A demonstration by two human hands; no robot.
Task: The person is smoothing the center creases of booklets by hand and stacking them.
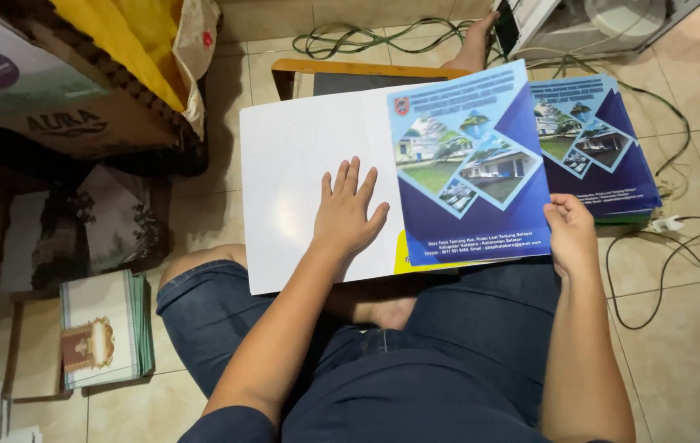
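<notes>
cardboard box (63, 90): cut off by top and left edges
stack of blue booklets (604, 156): left part hidden behind the open cover (469, 168)
white device (588, 20): above the open cover, cropped by top edge

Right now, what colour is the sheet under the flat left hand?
Plain glossy white sheet; the left hand lies flat on it, clearest in the head view.

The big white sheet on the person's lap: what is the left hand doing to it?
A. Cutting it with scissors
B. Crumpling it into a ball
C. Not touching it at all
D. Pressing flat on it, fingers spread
D. The left hand lies palm down with fingers spread on the white sheet, while the right hand grips the edge of the blue printed cover.
</notes>
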